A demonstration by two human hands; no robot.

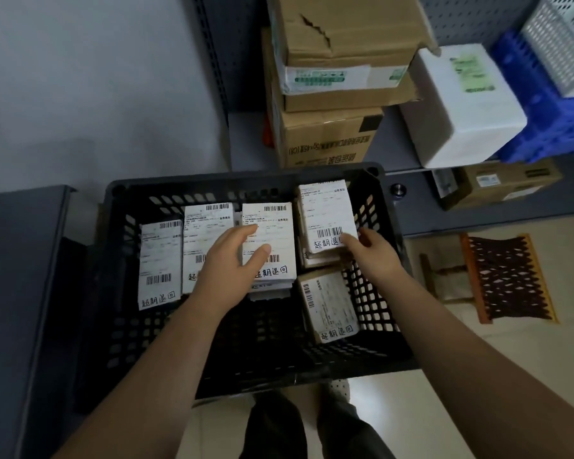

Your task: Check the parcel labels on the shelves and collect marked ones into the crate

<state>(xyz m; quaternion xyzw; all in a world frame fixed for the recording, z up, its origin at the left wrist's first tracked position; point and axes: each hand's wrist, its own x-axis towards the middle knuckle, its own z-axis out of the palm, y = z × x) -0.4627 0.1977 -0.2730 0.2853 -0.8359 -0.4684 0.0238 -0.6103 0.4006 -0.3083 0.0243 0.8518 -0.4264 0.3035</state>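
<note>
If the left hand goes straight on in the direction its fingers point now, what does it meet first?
The left hand points up and right, across the middle parcel it already touches. Beyond that parcel's edge, the upper right parcel stack likely comes first, though depth is unclear.

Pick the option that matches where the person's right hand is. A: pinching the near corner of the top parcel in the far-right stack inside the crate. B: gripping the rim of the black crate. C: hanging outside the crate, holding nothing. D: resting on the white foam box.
A: the right hand pinches the labelled parcel inside the black crate.
</note>
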